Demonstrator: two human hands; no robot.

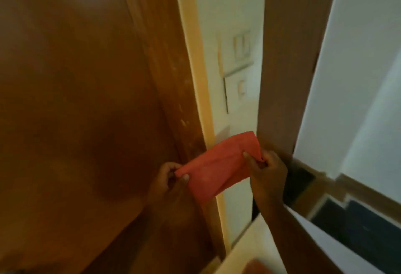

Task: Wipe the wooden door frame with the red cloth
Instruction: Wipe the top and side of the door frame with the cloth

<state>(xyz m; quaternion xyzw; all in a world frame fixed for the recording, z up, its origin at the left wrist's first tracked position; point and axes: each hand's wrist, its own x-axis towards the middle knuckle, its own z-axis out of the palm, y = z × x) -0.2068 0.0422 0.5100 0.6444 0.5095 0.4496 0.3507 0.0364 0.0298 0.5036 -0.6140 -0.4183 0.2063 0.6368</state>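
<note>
A folded red cloth (217, 165) is stretched flat between my two hands in the lower middle of the view. My left hand (171, 178) pinches its lower left corner, and my right hand (267, 171) pinches its upper right edge. The cloth hangs in front of the wooden door frame (173, 78), a brown strip with pale scuff marks and a lighter yellow edge, running diagonally from the top to the bottom. I cannot tell whether the cloth touches the frame. A glossy brown door (65, 100) fills the left side.
A white wall with a switch plate (240, 50) shows through the gap right of the frame. A darker brown upright board (288, 67) stands further right, with a white wall beyond it. Dark steps (355, 226) lie at the lower right.
</note>
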